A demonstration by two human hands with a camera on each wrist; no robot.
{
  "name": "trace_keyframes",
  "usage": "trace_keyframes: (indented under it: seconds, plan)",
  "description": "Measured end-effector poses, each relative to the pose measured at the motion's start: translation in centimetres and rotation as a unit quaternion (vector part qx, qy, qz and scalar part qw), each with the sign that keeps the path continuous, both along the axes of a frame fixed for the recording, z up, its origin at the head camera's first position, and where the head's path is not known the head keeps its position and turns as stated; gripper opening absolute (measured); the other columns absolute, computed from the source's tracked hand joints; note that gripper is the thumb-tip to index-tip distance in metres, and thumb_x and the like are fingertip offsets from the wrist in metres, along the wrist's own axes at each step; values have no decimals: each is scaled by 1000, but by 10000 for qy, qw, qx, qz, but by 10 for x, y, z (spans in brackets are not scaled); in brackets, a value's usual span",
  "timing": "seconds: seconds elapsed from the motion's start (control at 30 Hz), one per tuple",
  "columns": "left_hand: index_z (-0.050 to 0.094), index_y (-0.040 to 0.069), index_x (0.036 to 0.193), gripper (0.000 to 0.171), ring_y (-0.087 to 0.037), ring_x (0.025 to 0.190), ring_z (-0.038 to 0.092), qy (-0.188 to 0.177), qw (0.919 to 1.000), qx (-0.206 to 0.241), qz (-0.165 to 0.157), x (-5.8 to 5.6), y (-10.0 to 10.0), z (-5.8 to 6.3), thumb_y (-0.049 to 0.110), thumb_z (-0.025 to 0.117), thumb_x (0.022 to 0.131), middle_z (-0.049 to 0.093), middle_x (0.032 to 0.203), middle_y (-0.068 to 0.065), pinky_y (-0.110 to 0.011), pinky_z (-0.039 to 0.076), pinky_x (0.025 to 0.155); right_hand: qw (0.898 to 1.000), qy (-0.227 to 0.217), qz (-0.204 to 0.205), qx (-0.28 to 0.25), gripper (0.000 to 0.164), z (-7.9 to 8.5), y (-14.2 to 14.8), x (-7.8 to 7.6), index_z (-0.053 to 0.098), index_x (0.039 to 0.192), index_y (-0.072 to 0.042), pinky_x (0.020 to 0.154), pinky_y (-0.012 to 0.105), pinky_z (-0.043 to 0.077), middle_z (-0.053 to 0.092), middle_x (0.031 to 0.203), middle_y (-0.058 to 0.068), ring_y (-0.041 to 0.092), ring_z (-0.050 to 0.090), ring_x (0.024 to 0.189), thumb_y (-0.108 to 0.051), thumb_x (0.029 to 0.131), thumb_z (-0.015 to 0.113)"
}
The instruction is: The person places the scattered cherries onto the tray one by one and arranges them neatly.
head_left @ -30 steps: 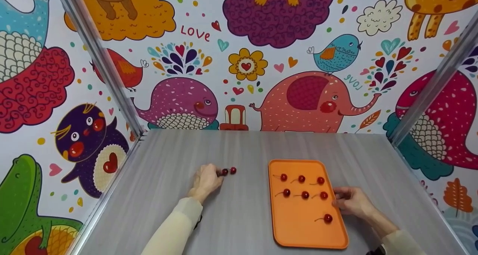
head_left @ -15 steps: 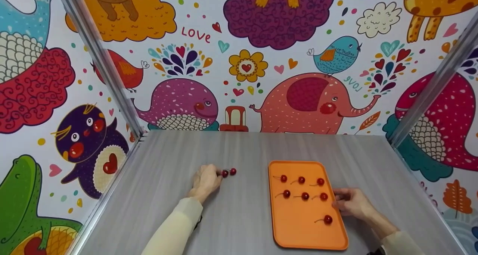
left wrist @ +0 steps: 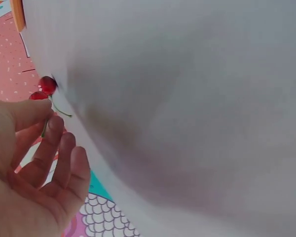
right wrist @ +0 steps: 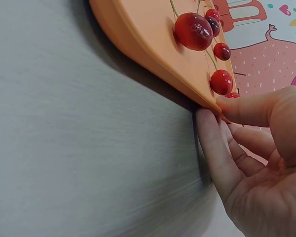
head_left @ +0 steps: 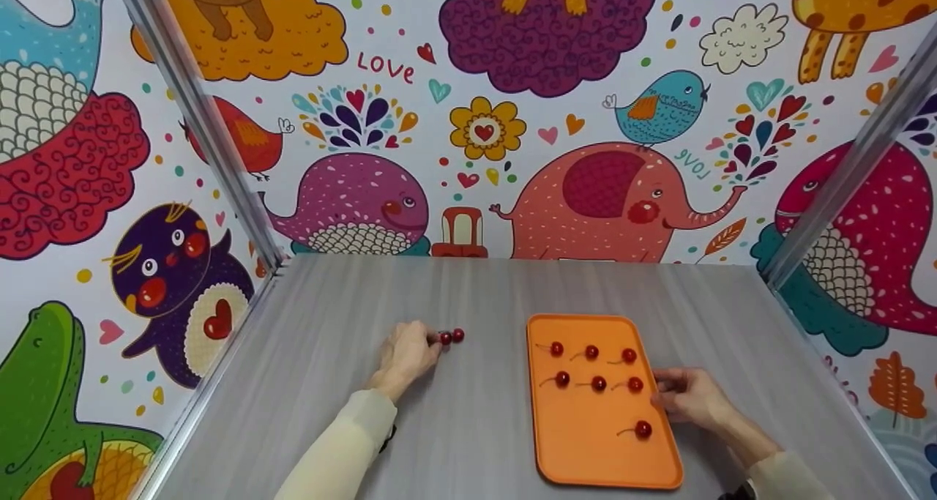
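Observation:
My left hand [head_left: 407, 355] is left of the tray, its thumb and forefinger pinching a dark red cherry [head_left: 446, 338] close to its green stem. Right beside it, a second cherry [left wrist: 47, 85] lies on the table, its stem curving off to one side in the left wrist view. On the right, my right hand [head_left: 689, 394] holds the edge of an orange tray [head_left: 585, 456], thumb on the rim and fingers below it. Several stemmed cherries lie on the tray: two rows toward its far end and a single cherry [head_left: 643, 430] nearer the front right.
The grey wood-grain table [head_left: 322, 302] ends at a back wall [head_left: 468, 68] printed with cartoon animals. Metal posts [head_left: 198, 112] stand at the back corners, with patterned side walls to the left and right.
The cherry at my left fingertips has shifted slightly right, closer to the other loose cherry. My right hand and the tray stay in place.

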State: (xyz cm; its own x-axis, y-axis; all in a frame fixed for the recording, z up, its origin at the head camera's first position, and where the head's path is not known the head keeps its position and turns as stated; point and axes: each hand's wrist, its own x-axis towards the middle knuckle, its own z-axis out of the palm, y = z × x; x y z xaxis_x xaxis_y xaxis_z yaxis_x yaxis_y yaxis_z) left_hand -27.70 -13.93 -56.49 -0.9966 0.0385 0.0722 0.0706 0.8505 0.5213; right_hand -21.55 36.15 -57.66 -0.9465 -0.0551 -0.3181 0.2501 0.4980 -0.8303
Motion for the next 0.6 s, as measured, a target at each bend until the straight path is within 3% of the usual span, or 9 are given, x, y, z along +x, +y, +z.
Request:
trace_keyframes:
  seconds: [0.27, 0.6]
  plan:
    - [90, 12, 102, 11, -21, 90, 79, 261, 9994, 64, -230, 7, 14, 10, 19, 81, 101, 88, 106, -7, -43, 65, 81, 10000, 39, 26, -4, 55, 1, 0, -1, 59, 149, 19, 79, 37, 70, 73, 108, 11, 16, 71, 94, -2, 100, 75]
    - [90, 14, 98, 10, -15, 83, 75, 517, 9967, 37, -629, 17, 31, 13, 17, 80, 100, 88, 103, -4, -35, 62, 73, 9999, 124, -26, -2, 54, -1, -1, 1, 61, 147, 19, 75, 33, 68, 70, 102, 7, 15, 71, 91, -1, 98, 77]
